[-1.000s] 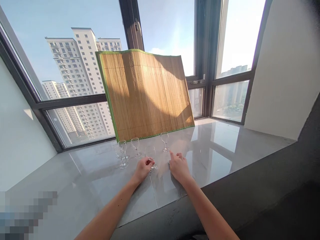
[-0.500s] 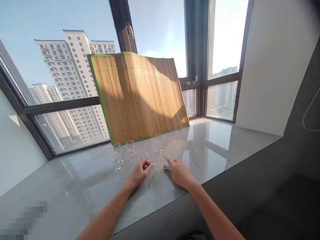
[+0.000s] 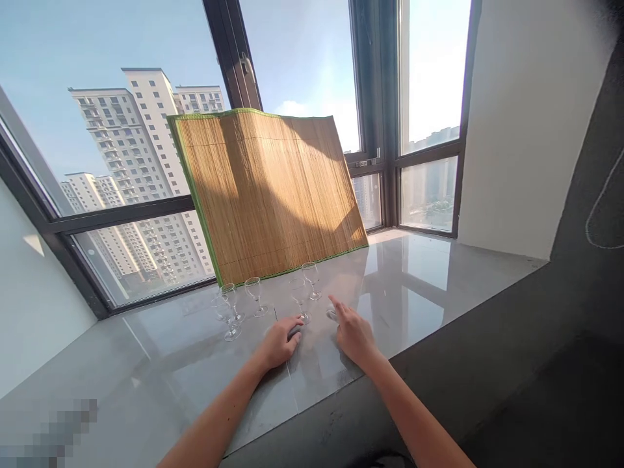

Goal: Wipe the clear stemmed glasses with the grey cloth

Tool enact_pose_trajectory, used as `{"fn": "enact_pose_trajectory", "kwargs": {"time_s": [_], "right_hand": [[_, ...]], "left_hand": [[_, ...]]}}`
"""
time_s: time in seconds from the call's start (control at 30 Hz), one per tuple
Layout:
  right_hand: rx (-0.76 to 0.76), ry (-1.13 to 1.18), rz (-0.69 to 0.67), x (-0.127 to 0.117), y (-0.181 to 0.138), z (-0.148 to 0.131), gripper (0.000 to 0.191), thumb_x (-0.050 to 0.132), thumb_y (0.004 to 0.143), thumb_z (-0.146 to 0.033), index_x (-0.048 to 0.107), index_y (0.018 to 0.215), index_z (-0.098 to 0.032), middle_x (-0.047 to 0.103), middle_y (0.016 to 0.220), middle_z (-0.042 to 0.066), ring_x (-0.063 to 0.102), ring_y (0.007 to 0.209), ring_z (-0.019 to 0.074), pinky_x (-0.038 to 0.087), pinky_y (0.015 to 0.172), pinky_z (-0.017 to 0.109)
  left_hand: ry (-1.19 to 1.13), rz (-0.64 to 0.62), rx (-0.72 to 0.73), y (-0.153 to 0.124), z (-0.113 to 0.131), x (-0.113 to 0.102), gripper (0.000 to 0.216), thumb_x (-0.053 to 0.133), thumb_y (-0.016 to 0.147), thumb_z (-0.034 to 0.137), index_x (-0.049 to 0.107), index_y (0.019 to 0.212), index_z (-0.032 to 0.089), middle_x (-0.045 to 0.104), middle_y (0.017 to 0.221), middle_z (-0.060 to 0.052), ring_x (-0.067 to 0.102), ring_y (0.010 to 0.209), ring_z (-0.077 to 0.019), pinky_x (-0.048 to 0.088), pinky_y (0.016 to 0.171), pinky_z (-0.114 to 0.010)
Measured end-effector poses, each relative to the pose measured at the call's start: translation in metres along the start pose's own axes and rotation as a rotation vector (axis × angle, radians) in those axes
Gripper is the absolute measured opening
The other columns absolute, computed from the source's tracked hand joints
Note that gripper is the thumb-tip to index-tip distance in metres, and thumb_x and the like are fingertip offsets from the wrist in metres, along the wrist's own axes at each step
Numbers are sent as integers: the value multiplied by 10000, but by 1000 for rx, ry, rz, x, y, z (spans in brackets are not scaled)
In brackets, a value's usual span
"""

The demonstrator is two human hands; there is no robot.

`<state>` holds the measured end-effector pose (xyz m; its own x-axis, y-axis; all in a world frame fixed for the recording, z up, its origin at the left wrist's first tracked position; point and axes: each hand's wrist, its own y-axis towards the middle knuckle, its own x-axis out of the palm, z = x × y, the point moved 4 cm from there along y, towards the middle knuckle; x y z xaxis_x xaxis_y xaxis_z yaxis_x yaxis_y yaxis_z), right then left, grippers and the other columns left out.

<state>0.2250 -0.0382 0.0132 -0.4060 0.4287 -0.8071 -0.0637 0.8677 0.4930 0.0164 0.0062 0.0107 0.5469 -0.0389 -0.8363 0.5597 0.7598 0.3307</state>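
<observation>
Several small clear stemmed glasses stand upright on the glossy grey ledge [image 3: 195, 377]. My left hand [image 3: 279, 342] rests low on the ledge, thumb and fingers apart, with fingertips at the foot of a stemmed glass [image 3: 303, 318]; the contact is hard to make out. Behind it is another glass [image 3: 312, 295]. My right hand [image 3: 355, 333] has its index finger stretched forward and the others curled. A small pale, partly see-through thing [image 3: 332, 314] shows at its fingers; its kind is unclear. To the left are a front glass [image 3: 233, 333] and a farther glass [image 3: 257, 305].
A bamboo mat [image 3: 277, 195] with green edging leans against the dark window frame [image 3: 380, 117] behind the glasses. The ledge's front edge [image 3: 404, 351] runs close by my right wrist. A white wall [image 3: 507, 143] rises at the right.
The glass by my left hand has shifted right, closer to the back glass. My left fingers have spread from their pinch. My right hand has moved slightly right and forward with the pale thing.
</observation>
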Motion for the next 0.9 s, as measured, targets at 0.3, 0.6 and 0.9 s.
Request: {"fn": "enact_pose_trajectory", "kwargs": {"time_s": [0.3, 0.6, 0.9], "right_hand": [[-14, 38, -50, 1, -2, -5, 548, 460, 909, -302, 353, 1439, -211, 650, 954, 86, 554, 995, 243, 343, 691, 271], [35, 98, -36, 5, -1, 1, 605, 409, 872, -132, 290, 1459, -217, 635, 1103, 86, 583, 975, 205, 349, 697, 263], [-42, 49, -107, 2, -4, -4, 454, 371, 885, -137, 490, 1316, -214, 663, 983, 75, 507, 1047, 224, 353, 704, 272]], "left_hand": [[27, -97, 15, 16, 6, 8, 273, 521, 815, 229, 617, 1070, 241, 527, 1395, -42, 479, 1281, -226, 373, 1056, -352], [46, -151, 8, 59, 22, 23, 213, 487, 801, 226, 609, 975, 201, 676, 1044, -54, 608, 952, -220, 448, 880, -347], [210, 155, 19, 18, 12, -8, 251, 463, 843, 180, 625, 1031, 217, 558, 1269, -90, 530, 1160, -232, 391, 1022, -407]]}}
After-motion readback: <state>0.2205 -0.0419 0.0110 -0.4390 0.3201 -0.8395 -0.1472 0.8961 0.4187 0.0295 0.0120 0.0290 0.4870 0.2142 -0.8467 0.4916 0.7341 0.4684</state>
